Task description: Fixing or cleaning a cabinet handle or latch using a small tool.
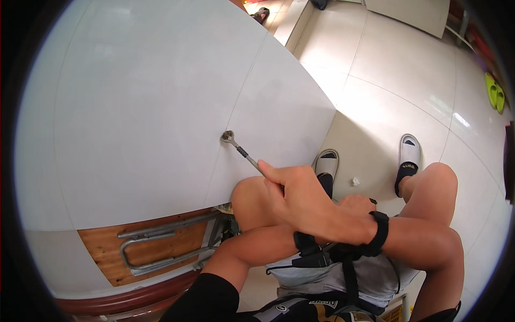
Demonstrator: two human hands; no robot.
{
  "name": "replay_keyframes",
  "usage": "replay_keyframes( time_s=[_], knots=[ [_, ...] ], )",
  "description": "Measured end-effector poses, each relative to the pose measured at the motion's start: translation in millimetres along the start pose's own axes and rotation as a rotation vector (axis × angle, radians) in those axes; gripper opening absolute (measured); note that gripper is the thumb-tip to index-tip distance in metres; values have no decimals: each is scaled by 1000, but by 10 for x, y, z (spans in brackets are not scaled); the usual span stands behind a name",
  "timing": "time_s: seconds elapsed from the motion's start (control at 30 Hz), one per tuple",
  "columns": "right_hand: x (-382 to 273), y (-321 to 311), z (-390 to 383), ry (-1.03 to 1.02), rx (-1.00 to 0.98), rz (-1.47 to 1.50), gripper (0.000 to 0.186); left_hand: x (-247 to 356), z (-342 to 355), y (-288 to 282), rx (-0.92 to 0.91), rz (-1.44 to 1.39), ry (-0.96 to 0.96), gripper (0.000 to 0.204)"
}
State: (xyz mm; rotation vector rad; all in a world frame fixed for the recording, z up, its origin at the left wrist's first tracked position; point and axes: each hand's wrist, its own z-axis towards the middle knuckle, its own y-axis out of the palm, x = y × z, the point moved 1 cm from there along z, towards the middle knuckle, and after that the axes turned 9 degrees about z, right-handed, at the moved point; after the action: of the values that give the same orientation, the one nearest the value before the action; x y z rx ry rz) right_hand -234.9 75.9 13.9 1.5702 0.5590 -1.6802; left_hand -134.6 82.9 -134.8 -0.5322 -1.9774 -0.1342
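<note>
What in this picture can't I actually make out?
All in the head view:
Left hand: mostly hidden behind the right wrist, so its grip cannot be told.
Metal tool: the end of its handle is covered by the right hand.
White scrap on the floor: too small to identify.
Dark item at the top: cut off by the picture's edge.

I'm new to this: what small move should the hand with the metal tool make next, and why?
Perhaps the right hand should settle the tool gently against the white board: its head is right at the board's surface, the handle is gripped well back, and firm contact can't be told from this view.
</note>
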Motion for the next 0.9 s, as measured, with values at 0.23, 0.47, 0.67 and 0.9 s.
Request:
replay_keyframes(
  time_s=[0.23,0.47,0.67,0.9],
  knots=[
    [16,-346,217,54,148,0,26,971,-245,-331,-121,306,-259,47],
    [138,-326,300,-74,217,-49,25,604,-247,-218,19,352,26,42],
    [120,-112,196,-137,91,-55,21,267,-366,-110,264,470,250,40],
    [102,-393,350,-44,204,-88,22,695,-222,-182,25,462,67,39]
  ],
)
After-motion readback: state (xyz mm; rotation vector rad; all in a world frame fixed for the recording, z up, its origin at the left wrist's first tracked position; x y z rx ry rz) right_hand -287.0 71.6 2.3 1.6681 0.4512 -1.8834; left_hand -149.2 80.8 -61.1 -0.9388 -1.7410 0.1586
